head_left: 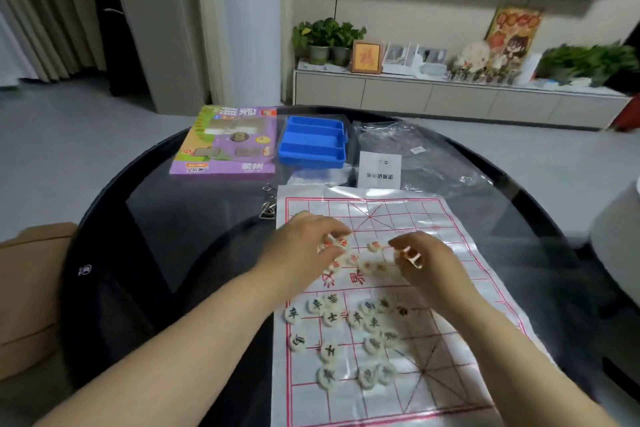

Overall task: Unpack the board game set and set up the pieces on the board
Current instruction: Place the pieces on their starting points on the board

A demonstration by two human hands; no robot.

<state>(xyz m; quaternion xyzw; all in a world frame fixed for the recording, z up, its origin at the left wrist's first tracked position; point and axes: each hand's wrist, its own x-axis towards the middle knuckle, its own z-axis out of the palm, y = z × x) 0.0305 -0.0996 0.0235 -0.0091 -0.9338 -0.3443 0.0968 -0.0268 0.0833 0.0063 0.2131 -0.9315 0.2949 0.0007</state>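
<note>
The board game set is unpacked and spread over the round dark table [156,218]. Far to the left, a brown cardboard box [31,288] sits just off the table, out of my way. Next is the purple game box [228,146], lying flat at the far side. Just beside it is the blue tray [311,142]. I see no pieces in it, so I think they are all out. Some small metal bits [268,204] lie near the board's far left corner, and I cannot tell what they are. The paper board [450,288] lies flat in front of me with its red lines up, ready for the pieces. My left hand [304,246] is over the middle of the board, with its fingers curled down on the heap of red pieces [374,246]. I think it is pinching one. My right hand [426,263] is just right of the heap and pinches one of the red pieces between finger and thumb. My hands are near each other but not touching. I think I am sorting red from black so each side can go on its spots. The black pieces [329,317] lie scattered on the near half, not yet in rows. My arms reach over them, so I could bump them. Past the board lie a white paper sheet [380,170] and a crinkly clear plastic bag [426,149], well clear of my hands.
</note>
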